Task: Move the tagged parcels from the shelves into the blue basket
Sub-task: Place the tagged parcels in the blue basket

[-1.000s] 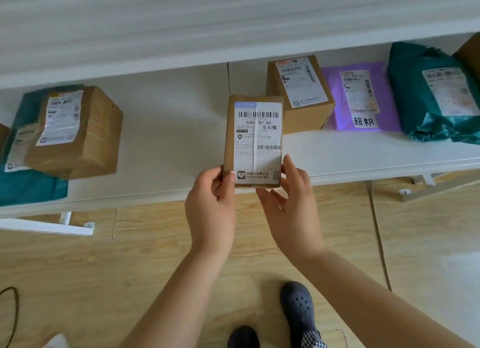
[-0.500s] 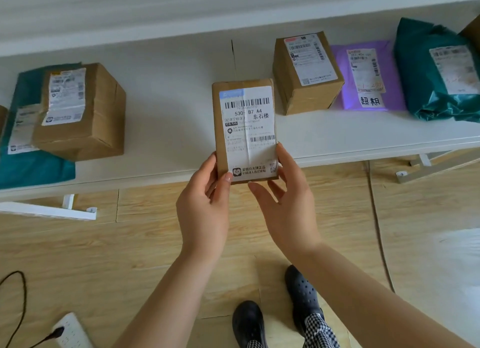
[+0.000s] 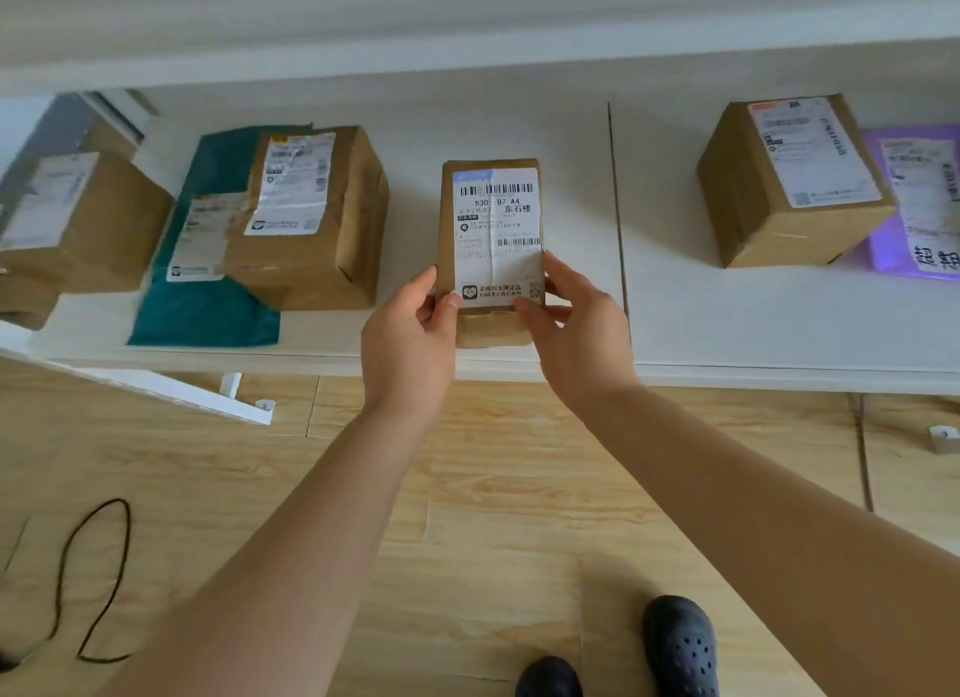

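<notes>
1. Head view: both hands hold 1 small brown parcel [image 3: 488, 249] upright over the front part of the white shelf [image 3: 727, 327], its white label with barcodes facing the camera
2. The left hand [image 3: 410, 332] pinches the parcel's lower left edge, thumb on the label's bottom corner, fingers curled behind
3. The right hand [image 3: 576, 322] pinches the lower right edge, thumb tip on the label, fingers bent round the side
4. Left of it on the shelf, a brown box [image 3: 317, 218] lies partly on a teal bag [image 3: 208, 291]; another box [image 3: 78, 218] sits further left
5. Right of it, a labelled carton [image 3: 789, 187] stands just beside a purple bag [image 3: 919, 202]
6. Below the shelf: wood floor [image 3: 493, 488], a black cord [image 3: 98, 582] at left, 2 dark shoes [image 3: 680, 644] at the bottom
</notes>
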